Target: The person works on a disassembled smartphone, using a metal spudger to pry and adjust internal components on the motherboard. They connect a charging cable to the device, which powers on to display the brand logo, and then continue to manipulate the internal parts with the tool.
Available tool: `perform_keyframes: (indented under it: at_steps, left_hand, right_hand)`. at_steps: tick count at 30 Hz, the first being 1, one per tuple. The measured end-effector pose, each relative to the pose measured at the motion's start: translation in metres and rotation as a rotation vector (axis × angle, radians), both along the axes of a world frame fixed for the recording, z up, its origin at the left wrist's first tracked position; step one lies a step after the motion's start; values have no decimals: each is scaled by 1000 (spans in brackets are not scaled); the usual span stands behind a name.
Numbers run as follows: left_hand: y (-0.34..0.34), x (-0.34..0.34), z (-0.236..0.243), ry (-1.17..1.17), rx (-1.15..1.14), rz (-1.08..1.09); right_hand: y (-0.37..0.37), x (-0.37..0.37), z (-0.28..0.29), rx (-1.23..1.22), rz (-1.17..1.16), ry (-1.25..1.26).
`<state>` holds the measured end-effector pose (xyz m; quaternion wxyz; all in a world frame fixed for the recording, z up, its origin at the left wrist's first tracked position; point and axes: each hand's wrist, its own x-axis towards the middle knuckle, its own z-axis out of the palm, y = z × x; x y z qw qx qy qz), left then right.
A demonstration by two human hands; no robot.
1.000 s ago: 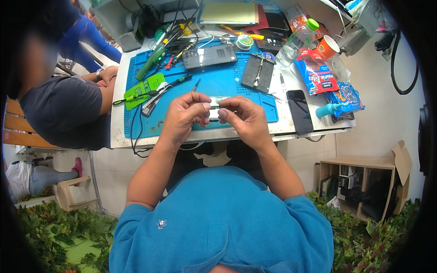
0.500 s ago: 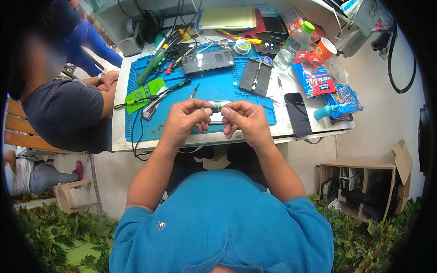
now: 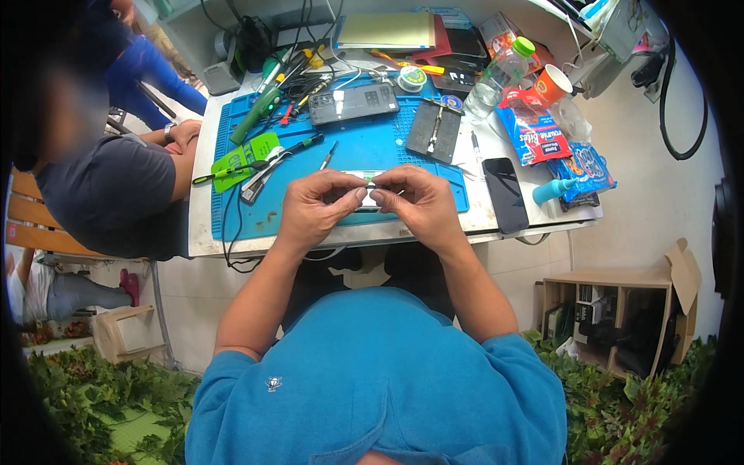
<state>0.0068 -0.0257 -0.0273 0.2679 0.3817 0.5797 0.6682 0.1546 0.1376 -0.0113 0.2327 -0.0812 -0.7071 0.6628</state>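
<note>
My left hand (image 3: 314,209) and my right hand (image 3: 418,209) are closed in pinches at the two ends of a small dark part (image 3: 372,186), held level between the fingertips. Directly beneath is a pale device (image 3: 363,201) with a green patch, partly hidden by my fingers, on the blue mat (image 3: 271,217). A slim screwdriver (image 3: 328,155) lies just beyond my left hand. Farther back are a grey phone (image 3: 353,105) and a dark holder plate (image 3: 434,132) with a metal bar.
Tools and cables (image 3: 271,105) cover the mat's left. At right are a black phone (image 3: 504,194), plastic bottle (image 3: 492,85), paper cup (image 3: 554,84) and snack packs (image 3: 531,124). A co-worker (image 3: 116,194) sits close at left; another person (image 3: 147,77) is behind.
My fingers first shifted slightly down, then back up and closer around the small part, which now appears as a thinner dark strip, with less of it showing.
</note>
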Motion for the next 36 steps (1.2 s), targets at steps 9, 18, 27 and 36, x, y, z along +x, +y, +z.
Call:
perform_keyframes:
  at_steps: [9,18,27,36]
  left_hand:
    - [-5,0,6,32,-17,-12]
    - [-3,-3,11,251,-12,-24]
    - [-5,-6,6,71,-167,-70]
    - [-4,-9,7,-294,-199,-68]
  right_hand:
    - [-3,-1,-1,128,-53,86]
    - [-4,-1,-3,287,-93,80]
    - [-3,0,-5,78,22,-118]
    - [-3,1,-13,-407,62,-136]
